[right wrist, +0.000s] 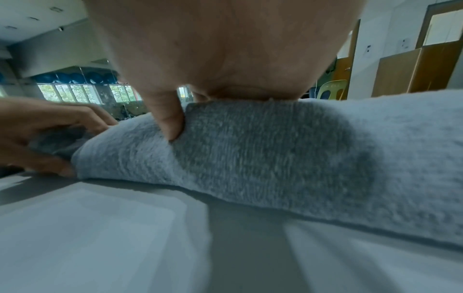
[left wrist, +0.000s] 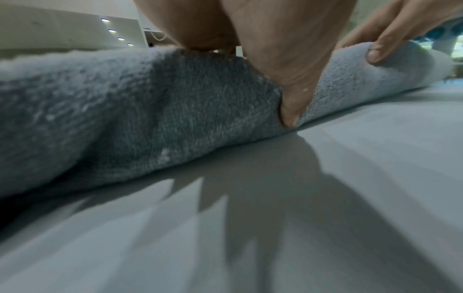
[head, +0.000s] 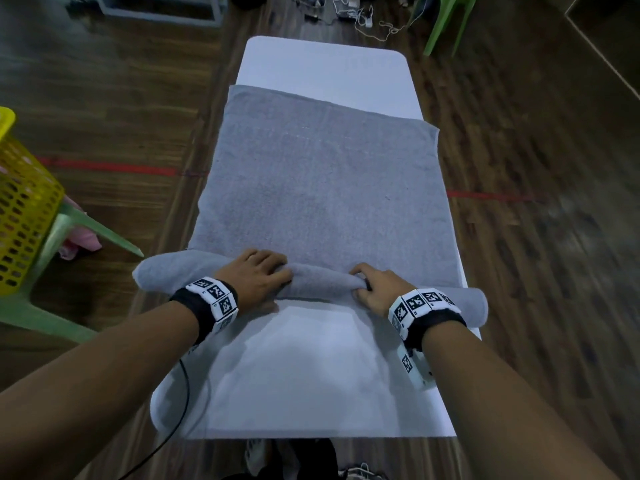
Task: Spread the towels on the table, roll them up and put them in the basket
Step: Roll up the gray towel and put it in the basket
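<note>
On the white counter (head: 322,368) a grey towel (head: 322,188) lies spread, its near end rolled. Both hands, left (head: 258,277) and right (head: 377,289), curl round the roll. Roll evenly, keeping it tight.

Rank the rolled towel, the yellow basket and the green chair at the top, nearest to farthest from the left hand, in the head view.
1. Rolled towel: under the left hand, which grips it.
2. Yellow basket: off to the left, on the floor side.
3. Green chair: far end, upper right.

White table (head: 325,375) w/ grey towel (head: 322,188) on it, near end rolled.
</note>
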